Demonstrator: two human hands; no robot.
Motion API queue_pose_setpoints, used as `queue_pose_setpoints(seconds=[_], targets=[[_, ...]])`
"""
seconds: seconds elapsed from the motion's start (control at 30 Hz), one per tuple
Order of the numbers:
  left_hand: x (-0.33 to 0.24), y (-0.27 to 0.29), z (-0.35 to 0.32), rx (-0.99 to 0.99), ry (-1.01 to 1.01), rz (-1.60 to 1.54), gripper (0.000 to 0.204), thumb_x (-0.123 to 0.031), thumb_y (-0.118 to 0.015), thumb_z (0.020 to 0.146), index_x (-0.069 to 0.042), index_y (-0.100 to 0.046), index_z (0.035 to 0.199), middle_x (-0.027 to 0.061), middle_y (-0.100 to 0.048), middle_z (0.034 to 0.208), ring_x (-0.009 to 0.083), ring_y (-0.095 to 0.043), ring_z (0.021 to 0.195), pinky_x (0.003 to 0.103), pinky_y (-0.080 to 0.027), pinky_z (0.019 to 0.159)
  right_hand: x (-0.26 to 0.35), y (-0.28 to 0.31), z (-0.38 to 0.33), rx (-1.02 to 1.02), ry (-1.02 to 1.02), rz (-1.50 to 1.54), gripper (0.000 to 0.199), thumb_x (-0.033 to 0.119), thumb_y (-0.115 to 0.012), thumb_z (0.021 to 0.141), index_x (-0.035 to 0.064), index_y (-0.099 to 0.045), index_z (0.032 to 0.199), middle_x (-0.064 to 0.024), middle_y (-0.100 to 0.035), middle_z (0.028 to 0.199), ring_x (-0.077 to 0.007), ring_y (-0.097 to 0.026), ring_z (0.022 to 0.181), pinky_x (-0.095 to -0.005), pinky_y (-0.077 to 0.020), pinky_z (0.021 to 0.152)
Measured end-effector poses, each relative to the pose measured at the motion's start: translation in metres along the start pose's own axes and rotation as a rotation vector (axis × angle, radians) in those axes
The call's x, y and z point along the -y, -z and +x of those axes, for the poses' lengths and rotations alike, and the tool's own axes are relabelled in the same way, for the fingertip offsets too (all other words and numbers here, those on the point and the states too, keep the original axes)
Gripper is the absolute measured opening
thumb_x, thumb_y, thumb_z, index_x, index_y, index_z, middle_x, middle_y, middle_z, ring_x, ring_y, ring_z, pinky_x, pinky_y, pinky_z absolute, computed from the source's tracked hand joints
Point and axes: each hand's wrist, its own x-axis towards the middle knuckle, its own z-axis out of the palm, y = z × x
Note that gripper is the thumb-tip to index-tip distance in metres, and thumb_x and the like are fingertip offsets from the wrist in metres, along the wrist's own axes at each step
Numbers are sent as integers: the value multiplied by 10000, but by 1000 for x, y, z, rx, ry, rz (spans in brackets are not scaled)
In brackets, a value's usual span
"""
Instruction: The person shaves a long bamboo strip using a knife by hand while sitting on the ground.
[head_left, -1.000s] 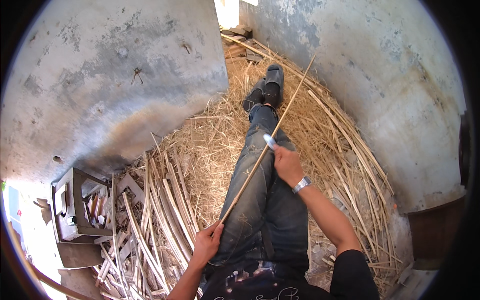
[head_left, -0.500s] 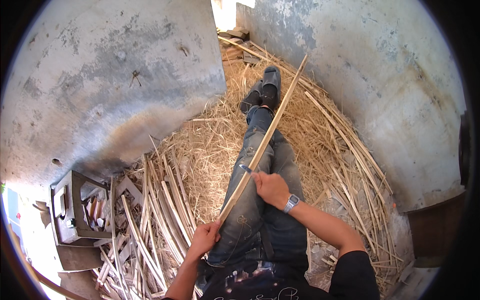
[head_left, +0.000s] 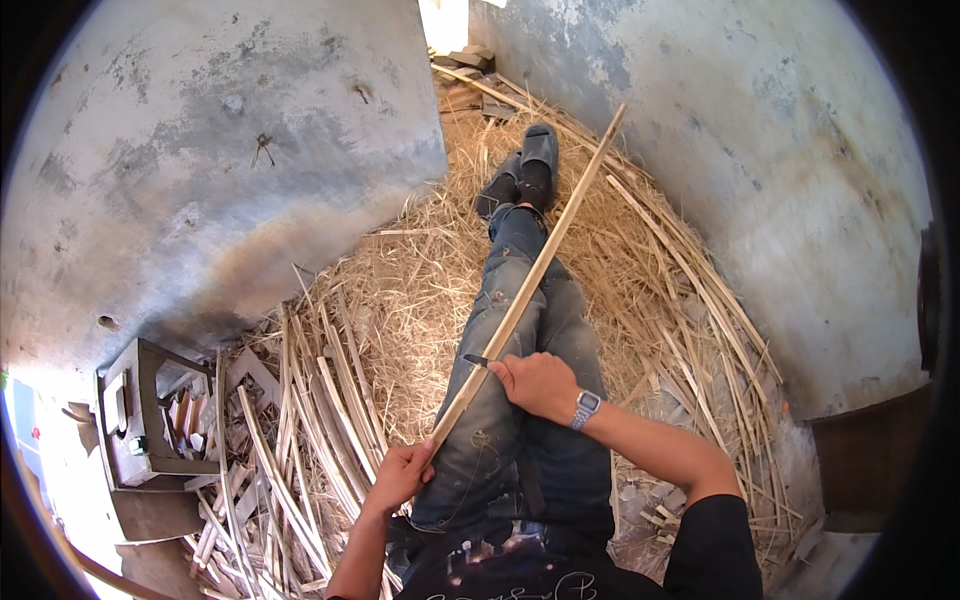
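Observation:
A long, pale wooden strip (head_left: 545,258) lies slantwise over my outstretched legs, its far end up past my feet. My left hand (head_left: 402,474) grips its near end beside my thigh. In my right hand (head_left: 540,385), which wears a wristwatch (head_left: 586,406), is a small knife (head_left: 477,359). Its dark blade crosses the strip above my knees; the handle is hidden inside the closed fingers. The right thumb sits close to the strip's edge.
Shavings (head_left: 415,290) cover the floor around my legs. Many loose strips (head_left: 335,400) lie at my left, more strips (head_left: 700,290) along the right wall (head_left: 780,180). A metal-framed box (head_left: 150,455) with wood scraps stands at the left. A grey panel (head_left: 230,120) rises at the far left.
My right hand with the knife has moved a little down the strip, toward my left hand. The left hand keeps its grip on the near end, shifted only slightly.

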Motion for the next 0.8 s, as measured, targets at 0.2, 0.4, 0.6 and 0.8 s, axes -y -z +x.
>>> queue_pose_setpoints(seconds=[0.2,0.4,0.6,0.8], targets=[[5,-2,9,-31,-78,-22,624,-492,-518,1121,-57,-655,695,-26,-500,559,77,-412,482,283,-318,481,-41,11,51,-397,-186,180,495,383,-505,1085,45,-752,820,-227,-689,722,-455,-679,647,-559,-575,632],[-8,-2,-1,45,42,-68,645,-527,-505,1118,-60,-626,690,-16,-497,550,79,-419,454,276,-316,452,5,-8,3,-69,-104,118,468,366,-488,1087,55,-738,842,-245,-685,717,-464,-688,667,-572,-573,630],[-9,-5,5,57,5,-76,641,-527,-483,1125,-64,-621,704,-16,-492,548,79,-422,445,258,-322,443,21,-12,0,-42,-150,97,502,362,-482,1101,20,-743,842,-259,-691,779,-472,-677,703,-565,-560,667],[-10,-9,-8,95,48,-183,625,-524,-469,1130,-58,-608,737,-6,-505,563,86,-424,443,259,-325,433,4,-6,2,-47,-109,226,533,391,-461,1107,13,-737,853,-272,-692,769,-495,-684,715,-579,-569,683]])
